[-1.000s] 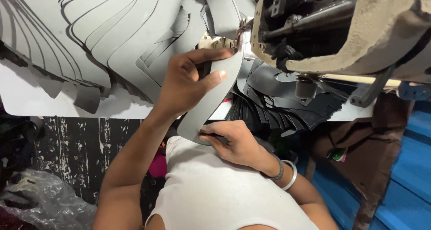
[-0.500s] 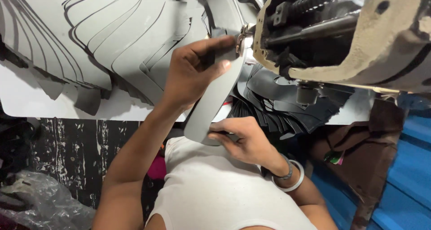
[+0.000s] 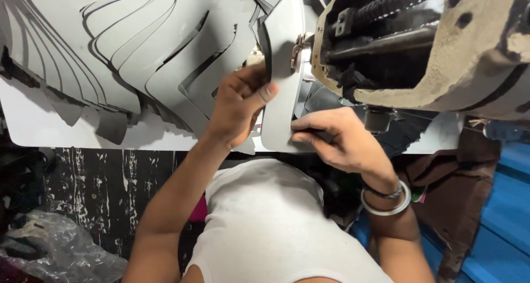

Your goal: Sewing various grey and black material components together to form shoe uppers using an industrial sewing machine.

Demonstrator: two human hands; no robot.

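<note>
The grey curved strip (image 3: 281,84), slanted a second ago, now stands nearly upright in the upper middle of the frame, its top under the sewing machine (image 3: 419,45); the left hand (image 3: 237,106) pinches its left edge, the right hand (image 3: 337,136) pinches its lower end, so feeding is under way

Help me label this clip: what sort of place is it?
Probably a stitching workshop: an industrial sewing machine, a stack of cut grey pieces, and the left hand and right hand feeding a grey strip into it.
</note>
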